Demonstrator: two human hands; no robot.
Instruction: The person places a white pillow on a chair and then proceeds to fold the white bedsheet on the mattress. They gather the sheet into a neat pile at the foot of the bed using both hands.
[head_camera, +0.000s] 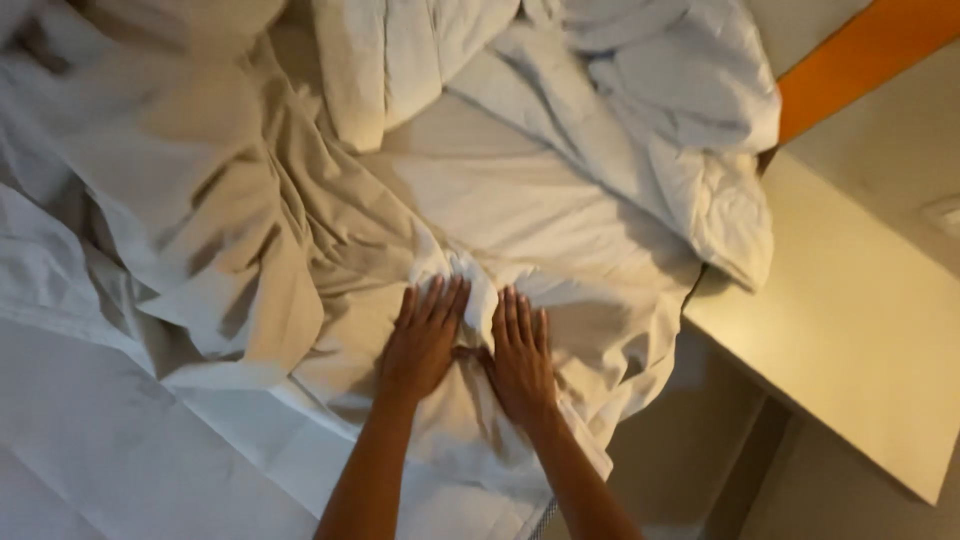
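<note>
Both of my hands lie flat, side by side, on a rumpled white bed sheet (300, 260) near the corner of the bed. My left hand (424, 340) presses palm down with fingers spread, touching a raised fold of the sheet. My right hand (519, 357) rests just beside it, fingers straight and pointing away from me, with a ridge of fabric bunched between the two hands. Neither hand grips anything.
A crumpled white duvet (640, 100) lies heaped at the far side of the bed. A pale bedside table (850, 320) stands to the right, with an orange strip (860, 55) behind it. A smoother sheet area (100, 450) spreads at the lower left.
</note>
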